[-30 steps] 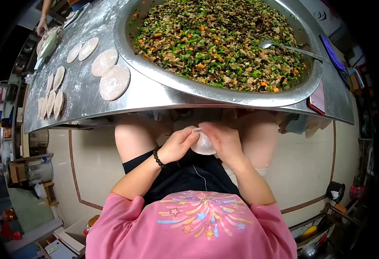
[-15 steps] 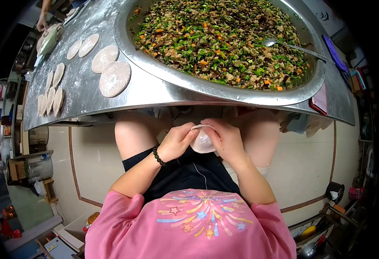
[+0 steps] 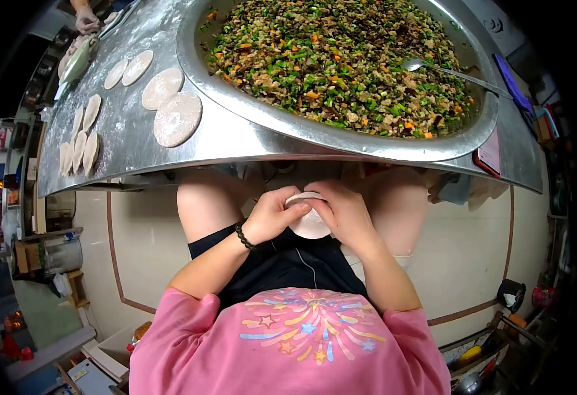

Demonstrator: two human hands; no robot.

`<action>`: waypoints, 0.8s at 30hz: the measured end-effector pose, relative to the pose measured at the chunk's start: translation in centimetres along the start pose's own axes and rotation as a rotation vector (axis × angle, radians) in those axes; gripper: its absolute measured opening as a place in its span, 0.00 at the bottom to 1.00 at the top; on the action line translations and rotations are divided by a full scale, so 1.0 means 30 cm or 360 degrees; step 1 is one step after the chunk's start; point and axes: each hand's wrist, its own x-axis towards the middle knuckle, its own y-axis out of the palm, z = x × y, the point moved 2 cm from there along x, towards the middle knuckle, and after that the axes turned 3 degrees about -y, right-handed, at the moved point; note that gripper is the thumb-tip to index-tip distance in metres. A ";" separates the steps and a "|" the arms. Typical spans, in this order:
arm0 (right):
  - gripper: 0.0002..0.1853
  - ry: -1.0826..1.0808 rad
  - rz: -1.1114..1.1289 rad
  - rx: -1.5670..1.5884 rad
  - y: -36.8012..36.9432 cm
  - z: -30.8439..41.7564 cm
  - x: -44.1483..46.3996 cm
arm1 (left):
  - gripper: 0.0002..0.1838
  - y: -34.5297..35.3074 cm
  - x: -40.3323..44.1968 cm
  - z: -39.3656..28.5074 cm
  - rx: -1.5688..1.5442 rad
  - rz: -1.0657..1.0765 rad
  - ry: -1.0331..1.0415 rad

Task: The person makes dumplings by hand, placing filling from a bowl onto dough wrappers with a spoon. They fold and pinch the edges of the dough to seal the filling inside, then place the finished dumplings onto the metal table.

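Note:
Over my lap, a pale dough wrapper (image 3: 309, 225) is held between both hands, its rim partly folded. My left hand (image 3: 275, 214), with a dark beaded bracelet at the wrist, pinches its left side. My right hand (image 3: 342, 212) grips the upper right edge, thumb across the dough. Whether filling lies inside is hidden. Beyond them on the metal table (image 3: 236, 141) is a large metal basin (image 3: 288, 128) of chopped filling (image 3: 341, 72), with a spoon (image 3: 415, 64) resting in it. Round floured wrappers (image 3: 177, 120) lie left of the basin.
Several folded dumplings (image 3: 91, 153) stand at the table's left edge. Another person's hand (image 3: 87, 21) is over dough at the far left corner. A red-edged phone (image 3: 488, 157) and a purple item (image 3: 512, 80) lie to the right of the basin.
My fingers have shifted along the wrapper's rim, the left thumb now lying further across it. At the far left corner, the other person's hand has moved up and to the right.

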 end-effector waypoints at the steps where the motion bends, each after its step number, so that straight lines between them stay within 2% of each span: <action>1: 0.10 -0.0088 0.0113 -0.0073 0.004 -0.006 0.001 | 0.10 0.001 0.003 0.006 -0.0051 -0.0041 0.0051; 2: 0.10 -0.0089 0.0111 -0.0071 0.011 -0.005 0.000 | 0.10 0.008 0.005 0.008 -0.0048 -0.0042 0.0051; 4: 0.09 -0.0074 -0.0155 -0.0003 0.014 0.001 -0.007 | 0.09 0.029 0.006 -0.005 -0.0740 -0.0004 -0.0055; 5: 0.09 -0.0072 -0.0154 -0.0003 0.009 0.003 -0.005 | 0.09 0.023 0.006 0.003 -0.0741 -0.0004 -0.0056; 7: 0.08 -0.0131 0.0044 -0.0029 0.005 0.015 0.006 | 0.09 0.001 0.006 0.015 0.0029 -0.0052 -0.0010; 8: 0.08 -0.0133 0.0043 -0.0028 0.007 0.019 0.007 | 0.09 0.006 0.009 0.018 0.0031 -0.0053 -0.0010; 10: 0.08 -0.0063 -0.0082 0.0018 0.008 0.024 0.008 | 0.09 0.023 0.017 0.000 -0.0627 0.0003 0.0006; 12: 0.07 -0.0091 0.0015 -0.0030 -0.004 0.030 0.011 | 0.09 0.015 0.011 0.004 -0.0548 0.0040 -0.0049; 14: 0.07 -0.0120 0.0114 -0.0074 0.007 0.027 0.010 | 0.09 0.008 0.021 0.036 -0.0174 -0.0022 -0.0035; 15: 0.08 -0.0090 -0.0062 -0.0024 0.017 0.016 0.008 | 0.10 0.026 0.016 0.006 -0.0626 -0.0023 -0.0045; 16: 0.08 -0.0059 -0.0238 0.0024 0.019 0.009 0.006 | 0.10 0.025 0.014 -0.004 -0.0625 -0.0022 -0.0045; 18: 0.08 -0.0098 -0.0110 0.0004 0.006 0.006 0.018 | 0.12 0.020 0.008 -0.010 -0.0597 0.0070 -0.0072; 19: 0.09 -0.0139 0.0020 -0.0014 0.005 0.008 0.022 | 0.14 0.002 0.017 0.025 -0.0148 0.0053 -0.0087; 20: 0.09 -0.0139 0.0021 -0.0013 0.013 0.007 0.018 | 0.14 0.005 0.017 0.039 -0.0148 0.0052 -0.0088; 22: 0.09 -0.0063 -0.0224 0.0030 0.023 0.000 0.012 | 0.15 0.020 0.014 0.006 -0.0735 0.0074 -0.0074; 24: 0.09 -0.0078 -0.0098 -0.0002 0.002 0.003 0.023 | 0.15 0.020 0.012 0.006 -0.0787 0.0064 -0.0076</action>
